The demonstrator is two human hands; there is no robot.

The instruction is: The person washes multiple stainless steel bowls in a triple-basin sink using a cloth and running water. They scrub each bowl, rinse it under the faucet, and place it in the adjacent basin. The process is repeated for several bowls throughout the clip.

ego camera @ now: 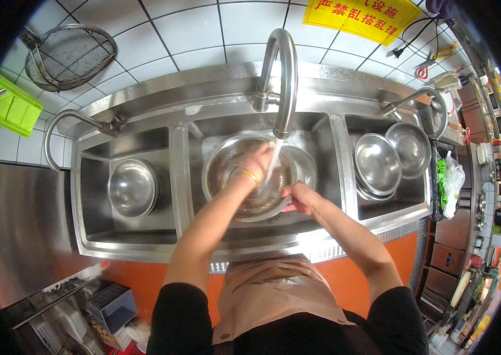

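Observation:
A large stainless steel bowl (221,171) lies in the middle basin (326,177) of a three-part steel sink. Water runs into it from the central gooseneck faucet (292,80). My left hand (258,162), with a yellow bangle at the wrist, is inside the bowl under the stream; it is blurred, and whether it holds anything cannot be told. The fingers and thumb of my right hand (301,198) grip the bowl's right front rim. Another steel bowl (307,166) lies partly hidden behind the large one, on its right.
Steel bowls (132,188) rest in the left basin. More bowls (377,164) are stacked in the right basin, one (410,148) leaning over its back edge. Side faucets (73,116) (432,95) flank the sink. A wire strainer (73,57) hangs on the tiled wall; plastic bags (451,184) lie at right.

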